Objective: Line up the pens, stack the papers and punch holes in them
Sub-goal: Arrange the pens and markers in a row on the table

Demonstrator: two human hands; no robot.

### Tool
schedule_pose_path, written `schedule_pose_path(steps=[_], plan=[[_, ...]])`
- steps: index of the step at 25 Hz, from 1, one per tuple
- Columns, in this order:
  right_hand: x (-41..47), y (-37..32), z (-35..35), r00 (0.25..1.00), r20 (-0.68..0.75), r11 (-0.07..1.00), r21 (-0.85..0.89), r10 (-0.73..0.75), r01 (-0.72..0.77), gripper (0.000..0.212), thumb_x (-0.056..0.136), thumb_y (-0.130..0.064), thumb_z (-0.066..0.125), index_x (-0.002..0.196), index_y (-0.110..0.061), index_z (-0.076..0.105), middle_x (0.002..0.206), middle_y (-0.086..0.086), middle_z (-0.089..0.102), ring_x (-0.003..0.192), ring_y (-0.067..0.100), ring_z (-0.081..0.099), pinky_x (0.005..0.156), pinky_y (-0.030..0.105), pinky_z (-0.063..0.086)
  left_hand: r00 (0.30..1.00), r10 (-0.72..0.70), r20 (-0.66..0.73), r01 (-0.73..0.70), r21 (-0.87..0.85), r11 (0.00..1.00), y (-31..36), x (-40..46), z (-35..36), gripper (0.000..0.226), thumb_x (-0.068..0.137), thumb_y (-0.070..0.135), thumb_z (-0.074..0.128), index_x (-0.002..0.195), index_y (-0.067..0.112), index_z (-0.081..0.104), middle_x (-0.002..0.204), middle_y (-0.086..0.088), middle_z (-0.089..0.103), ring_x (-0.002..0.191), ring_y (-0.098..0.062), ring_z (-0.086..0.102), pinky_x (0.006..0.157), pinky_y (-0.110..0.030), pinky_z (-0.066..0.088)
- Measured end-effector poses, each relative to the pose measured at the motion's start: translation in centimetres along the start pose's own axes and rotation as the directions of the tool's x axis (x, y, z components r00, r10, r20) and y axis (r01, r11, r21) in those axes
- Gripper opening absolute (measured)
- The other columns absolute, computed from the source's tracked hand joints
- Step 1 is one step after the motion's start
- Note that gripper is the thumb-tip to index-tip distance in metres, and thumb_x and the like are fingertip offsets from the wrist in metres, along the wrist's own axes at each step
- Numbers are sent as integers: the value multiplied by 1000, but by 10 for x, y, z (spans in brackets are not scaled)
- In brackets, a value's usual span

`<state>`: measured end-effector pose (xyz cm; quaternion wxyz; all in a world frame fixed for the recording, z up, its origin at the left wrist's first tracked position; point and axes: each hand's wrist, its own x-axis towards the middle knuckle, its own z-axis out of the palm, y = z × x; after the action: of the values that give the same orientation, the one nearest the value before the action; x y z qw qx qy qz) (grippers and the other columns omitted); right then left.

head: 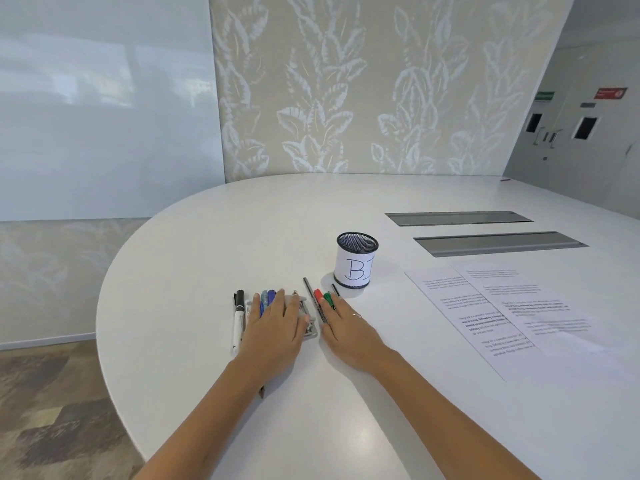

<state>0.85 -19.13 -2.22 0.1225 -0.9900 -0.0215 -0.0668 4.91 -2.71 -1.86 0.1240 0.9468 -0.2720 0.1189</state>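
Pens lie side by side on the white table point(346, 427). A black-capped white marker point(237, 318) is at the far left, with blue pens point(267, 296) beside it. My left hand point(273, 329) rests flat, fingers apart, over those pens and most of a metal hole punch point(309, 325). A thin dark pen point(310, 295), a red pen point(318, 296) and a green pen point(329, 300) lie right of the punch. My right hand point(346, 329) lies flat on their lower ends. Two printed papers point(502, 306) overlap loosely at the right.
A black mesh pen cup point(356, 259) with a white label marked "B" stands just behind the pens. Two grey cable hatches point(498, 242) are set into the table behind the papers. The table's curved edge runs along the left, with the floor below.
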Motion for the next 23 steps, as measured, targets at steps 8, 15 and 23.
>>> schedule_pose_path(steps=[8,15,23], plan=[[-44,23,-8,995,-50,996,-7,87,-88,56,101,-27,26,153,-20,5,161,1,9,148,13,7,117,33,23,998,38,52,-46,155,987,19,20,4,57,101,41,20,147,7,25,153,-21,30,140,-28,33,119,-49,-1],[-104,28,-20,992,-48,993,-24,118,-119,56,101,-29,24,153,-24,3,161,-7,4,148,7,3,115,28,24,994,64,91,-77,137,988,41,47,10,57,101,38,21,148,6,20,153,-21,28,136,-28,41,118,-50,1],[-148,1,-26,998,0,998,6,66,-66,57,101,-30,23,152,-26,-3,161,-11,-4,147,5,-2,117,23,17,984,-116,137,101,110,989,3,6,4,55,100,40,21,149,15,24,163,-11,7,149,-29,5,119,-50,2]])
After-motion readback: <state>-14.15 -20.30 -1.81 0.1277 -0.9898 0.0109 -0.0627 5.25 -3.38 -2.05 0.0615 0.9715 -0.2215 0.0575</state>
